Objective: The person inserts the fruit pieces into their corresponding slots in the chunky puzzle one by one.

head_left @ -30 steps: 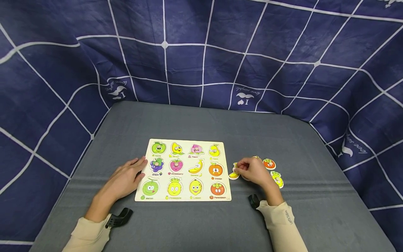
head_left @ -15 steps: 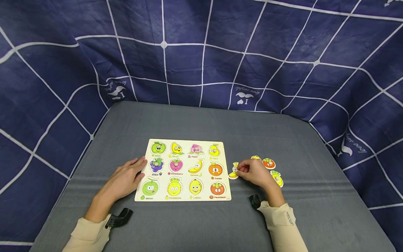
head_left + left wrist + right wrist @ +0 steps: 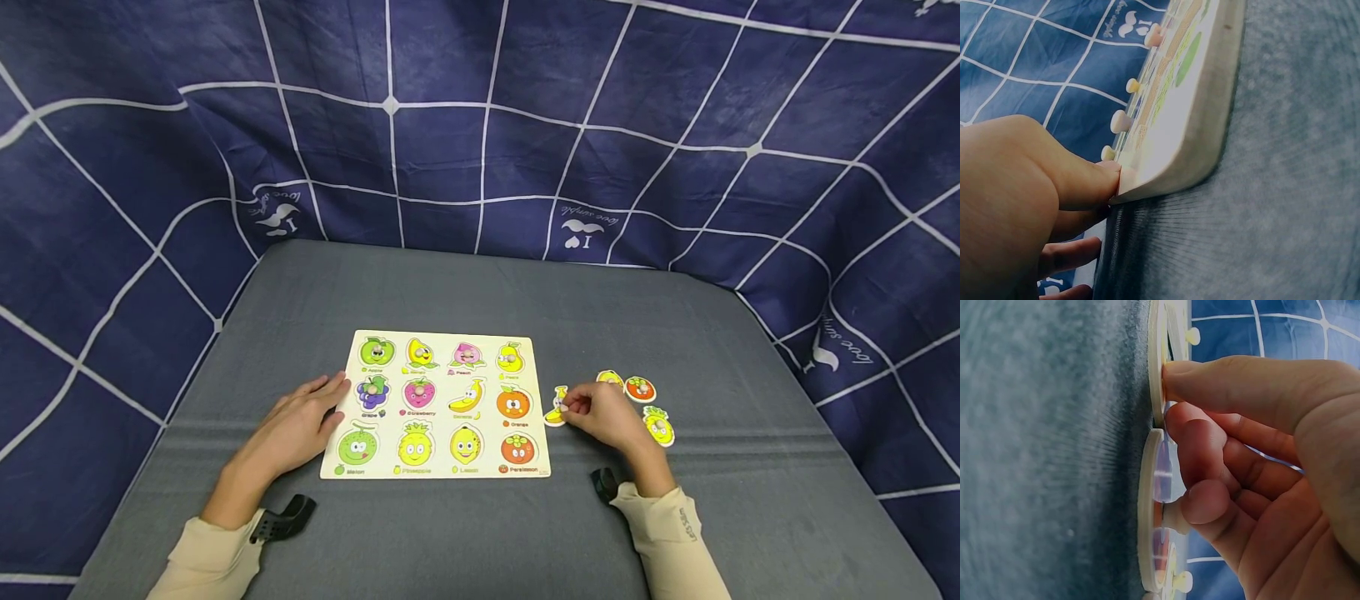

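A cream fruit puzzle board (image 3: 437, 407) lies on the table, with rows of printed fruits. Several knobbed pieces sit in it, and their knobs (image 3: 1120, 121) stand out in the left wrist view. My left hand (image 3: 300, 421) rests at the board's left edge, fingers extended, its thumb (image 3: 1088, 181) touching the edge near a corner. Right of the board lies a banana puzzle piece (image 3: 553, 417), pinched between thumb and index finger of my right hand (image 3: 607, 412). That hand hides the pinched spot in the head view. In the right wrist view another knobbed piece (image 3: 1146, 519) lies under the curled fingers.
Beyond the right hand lie a persimmon piece (image 3: 641, 389), a pineapple piece (image 3: 659, 427) and a partly covered yellow piece (image 3: 610, 377). Grey cloth covers the table (image 3: 420, 542). A blue gridded curtain (image 3: 442, 158) surrounds its back and sides.
The right hand has shifted slightly, uncovering more of the banana piece and of the yellow piece behind. The left hand and the board have stayed in place.
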### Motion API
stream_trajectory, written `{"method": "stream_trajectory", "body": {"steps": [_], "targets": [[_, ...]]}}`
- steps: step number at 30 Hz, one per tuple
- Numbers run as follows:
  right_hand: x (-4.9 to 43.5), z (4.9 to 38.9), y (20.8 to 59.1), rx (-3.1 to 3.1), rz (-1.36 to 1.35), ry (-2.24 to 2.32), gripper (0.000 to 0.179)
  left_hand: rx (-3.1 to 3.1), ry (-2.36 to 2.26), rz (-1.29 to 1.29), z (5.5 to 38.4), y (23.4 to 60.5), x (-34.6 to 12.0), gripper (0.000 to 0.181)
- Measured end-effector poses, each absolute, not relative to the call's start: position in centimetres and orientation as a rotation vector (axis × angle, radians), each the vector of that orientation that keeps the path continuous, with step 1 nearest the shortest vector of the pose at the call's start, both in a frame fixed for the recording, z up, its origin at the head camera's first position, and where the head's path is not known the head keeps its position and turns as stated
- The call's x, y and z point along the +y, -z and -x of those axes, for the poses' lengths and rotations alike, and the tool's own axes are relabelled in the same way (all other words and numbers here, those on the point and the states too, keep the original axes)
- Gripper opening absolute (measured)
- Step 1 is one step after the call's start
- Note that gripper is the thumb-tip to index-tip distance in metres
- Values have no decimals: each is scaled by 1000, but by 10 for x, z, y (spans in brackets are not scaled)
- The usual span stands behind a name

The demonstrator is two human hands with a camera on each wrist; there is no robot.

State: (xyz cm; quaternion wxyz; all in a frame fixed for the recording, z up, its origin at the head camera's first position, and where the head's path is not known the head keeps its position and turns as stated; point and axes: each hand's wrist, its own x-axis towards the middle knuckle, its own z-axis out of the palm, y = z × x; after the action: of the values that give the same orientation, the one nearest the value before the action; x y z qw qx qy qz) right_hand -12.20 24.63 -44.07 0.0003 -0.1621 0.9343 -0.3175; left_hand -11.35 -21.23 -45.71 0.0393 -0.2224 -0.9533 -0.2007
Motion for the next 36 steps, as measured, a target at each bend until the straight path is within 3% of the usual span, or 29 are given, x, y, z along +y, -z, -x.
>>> {"method": "stream_trajectory", "body": {"steps": [36], "targets": [[241, 121, 434, 2975, 532, 988, 9, -2945, 631, 678, 113, 454, -211, 47]]}}
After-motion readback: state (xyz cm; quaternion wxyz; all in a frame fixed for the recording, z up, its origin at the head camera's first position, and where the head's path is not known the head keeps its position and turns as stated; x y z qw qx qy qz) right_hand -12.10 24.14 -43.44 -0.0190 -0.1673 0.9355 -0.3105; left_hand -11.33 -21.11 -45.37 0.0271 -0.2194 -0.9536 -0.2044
